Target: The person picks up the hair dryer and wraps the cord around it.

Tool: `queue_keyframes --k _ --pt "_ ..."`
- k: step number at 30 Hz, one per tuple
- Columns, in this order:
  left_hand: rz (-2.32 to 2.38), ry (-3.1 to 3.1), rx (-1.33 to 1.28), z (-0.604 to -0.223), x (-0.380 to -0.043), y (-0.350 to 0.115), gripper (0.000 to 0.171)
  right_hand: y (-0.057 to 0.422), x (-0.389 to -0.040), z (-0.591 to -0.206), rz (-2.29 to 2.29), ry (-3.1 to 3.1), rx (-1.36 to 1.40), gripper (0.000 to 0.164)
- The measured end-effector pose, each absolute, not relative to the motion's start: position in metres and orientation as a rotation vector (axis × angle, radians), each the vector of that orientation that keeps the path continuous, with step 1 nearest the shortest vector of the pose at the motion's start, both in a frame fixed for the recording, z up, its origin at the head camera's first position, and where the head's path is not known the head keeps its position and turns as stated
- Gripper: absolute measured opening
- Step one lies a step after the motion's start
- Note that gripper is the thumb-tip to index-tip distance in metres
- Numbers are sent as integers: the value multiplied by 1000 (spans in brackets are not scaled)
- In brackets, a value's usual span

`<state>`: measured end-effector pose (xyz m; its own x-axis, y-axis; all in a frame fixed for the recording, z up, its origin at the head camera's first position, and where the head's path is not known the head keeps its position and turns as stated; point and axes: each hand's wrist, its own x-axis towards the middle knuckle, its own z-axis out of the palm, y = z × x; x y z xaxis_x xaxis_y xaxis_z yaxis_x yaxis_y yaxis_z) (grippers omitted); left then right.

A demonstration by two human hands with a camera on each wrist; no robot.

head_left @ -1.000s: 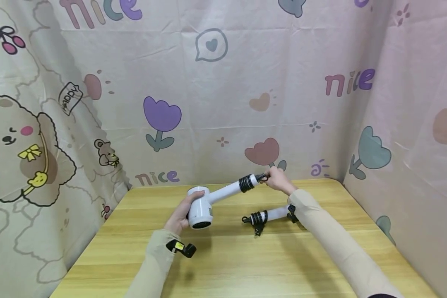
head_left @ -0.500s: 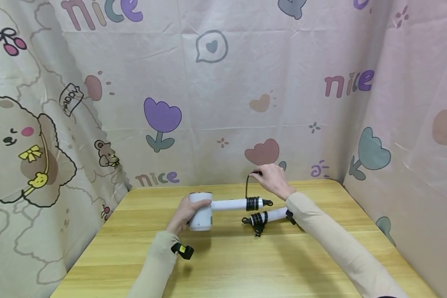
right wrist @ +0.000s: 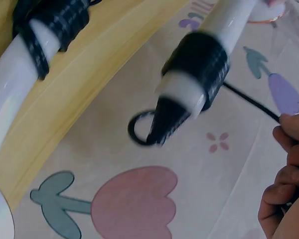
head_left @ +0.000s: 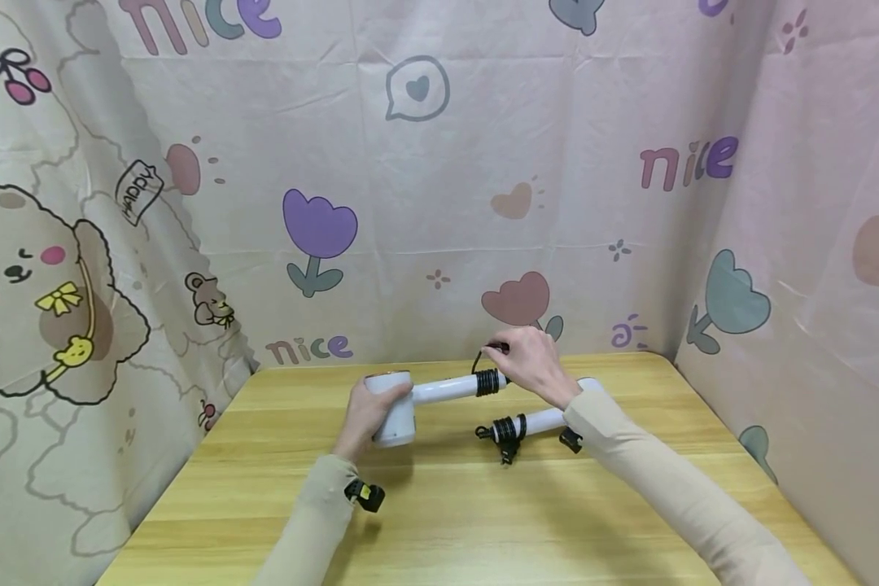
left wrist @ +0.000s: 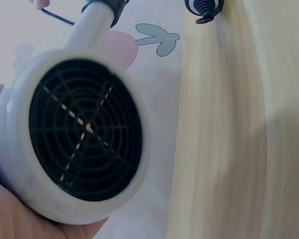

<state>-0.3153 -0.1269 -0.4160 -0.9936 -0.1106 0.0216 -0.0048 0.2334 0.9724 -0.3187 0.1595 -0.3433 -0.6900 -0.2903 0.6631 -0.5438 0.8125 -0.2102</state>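
Observation:
A white hair dryer [head_left: 395, 411] is held above the table by my left hand [head_left: 359, 415], which grips its barrel, thumb across the side. Its handle points right and slightly up. The black power cord [head_left: 487, 382] is wound in tight coils near the handle's end. My right hand [head_left: 531, 358] pinches the loose stretch of cord [right wrist: 254, 102], pulled taut away from the coils. In the left wrist view the round black grille [left wrist: 84, 129] faces the camera. A second white hair dryer [head_left: 542, 422] lies on the table, partly hidden behind my right forearm, its cord wrapped round its handle.
The wooden table [head_left: 439, 513] extends beneath both arms, its far edge against a printed curtain [head_left: 425, 179]. More curtain hangs on the left and right sides. A small black camera sits on each wrist.
My right hand has gone from the handle's tip to the cord, drawing a free length out from the coils. The handle swung down level, then tilted up slightly again.

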Motion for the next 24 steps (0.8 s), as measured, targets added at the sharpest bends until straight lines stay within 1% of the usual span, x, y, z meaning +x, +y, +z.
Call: queue_keyframes --k 5,10,15,17,19,20,24 --pt "-1784 -2327 157 -414 -315 -123 95 155 -311 -350 559 -2366 603 9" --pt "-1815 -2164 205 -414 -314 -122 87 151 -304 -362 551 -2360 598 17" --pt "-1889 -2018 233 -409 -313 -123 87 146 -300 -367 549 -2367 635 24" --pt "-1926 -1965 238 -408 -313 -123 84 147 -300 -367 623 -2418 659 27" --pt "-1975 -1905 235 -407 -313 -125 80 150 -301 -367 843 -2515 691 28" --pt "-2003 -1872 229 -407 -313 -126 77 153 -302 -367 1026 -2565 705 27" --pt "-2086 -1789 205 -408 -312 -130 71 167 -308 -367 1909 -2628 617 31"
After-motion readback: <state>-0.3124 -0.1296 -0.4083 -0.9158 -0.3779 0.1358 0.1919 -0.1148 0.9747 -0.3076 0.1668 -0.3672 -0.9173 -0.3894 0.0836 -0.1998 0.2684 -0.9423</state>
